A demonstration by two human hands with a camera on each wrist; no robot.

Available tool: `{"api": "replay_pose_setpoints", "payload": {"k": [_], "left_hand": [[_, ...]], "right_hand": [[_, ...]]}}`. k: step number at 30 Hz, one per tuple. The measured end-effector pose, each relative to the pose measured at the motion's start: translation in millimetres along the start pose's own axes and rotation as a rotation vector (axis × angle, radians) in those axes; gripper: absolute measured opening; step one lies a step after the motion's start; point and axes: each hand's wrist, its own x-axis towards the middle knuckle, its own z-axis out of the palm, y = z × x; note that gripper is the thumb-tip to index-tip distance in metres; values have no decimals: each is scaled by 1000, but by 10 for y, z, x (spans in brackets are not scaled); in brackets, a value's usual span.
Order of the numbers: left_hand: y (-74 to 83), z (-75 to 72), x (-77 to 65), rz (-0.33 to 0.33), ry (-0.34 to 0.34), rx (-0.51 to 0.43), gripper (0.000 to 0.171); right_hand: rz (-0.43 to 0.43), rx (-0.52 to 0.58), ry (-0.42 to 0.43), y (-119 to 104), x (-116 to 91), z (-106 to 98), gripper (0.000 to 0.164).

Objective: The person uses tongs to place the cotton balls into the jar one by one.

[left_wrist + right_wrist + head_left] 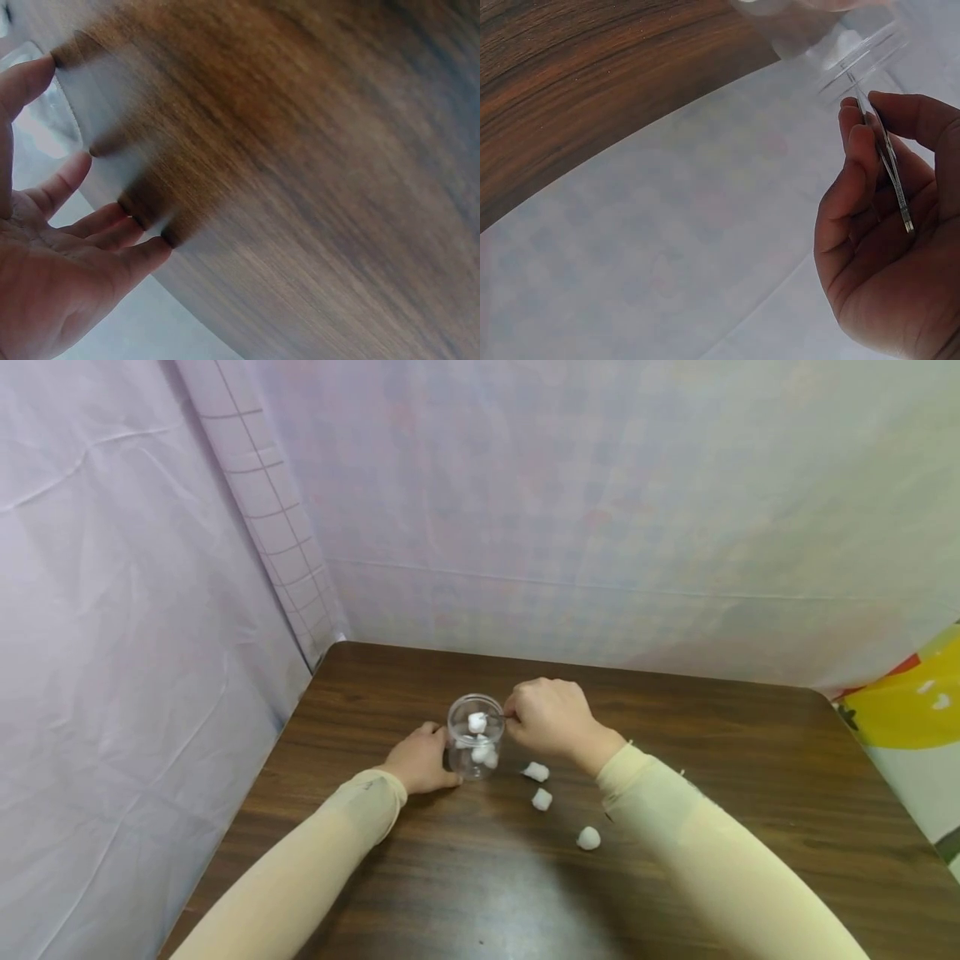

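The head camera looks down; closer wrist views share its table [750,743].

On dark-brown wood-grain table [757,768] with rounded far corners: clear cylindrical jar [459,760], upright; to right, three white cotton balls [542,799], apart, in diagonal row.

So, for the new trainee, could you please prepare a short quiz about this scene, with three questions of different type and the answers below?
1. Which tool does the right hand hold?
2. In the head view, how many white balls show on the table, outside the clear jar? a) one b) three c) six
3. True or false: there are no white balls inside the clear jar.

Key:
1. Tweezers, seen best in the right wrist view.
2. b) three, lying to the right of the jar.
3. False; several show through its clear side.
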Motion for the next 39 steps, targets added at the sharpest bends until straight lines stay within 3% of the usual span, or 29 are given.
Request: {"api": "replay_pose_setpoints", "payload": {"k": [14,25,39], "left_hand": [[5,-1,1,2,1,5,81],[8,-1,3,-2,0,-19,71],[20,-31,-19,9,9,-17,75]], "right_hand": [[8,2,-18,9,-19,-53,22],[22,8,-23,42,-53,-78,16],[86,21,11,344,-321,-289,17]]}}
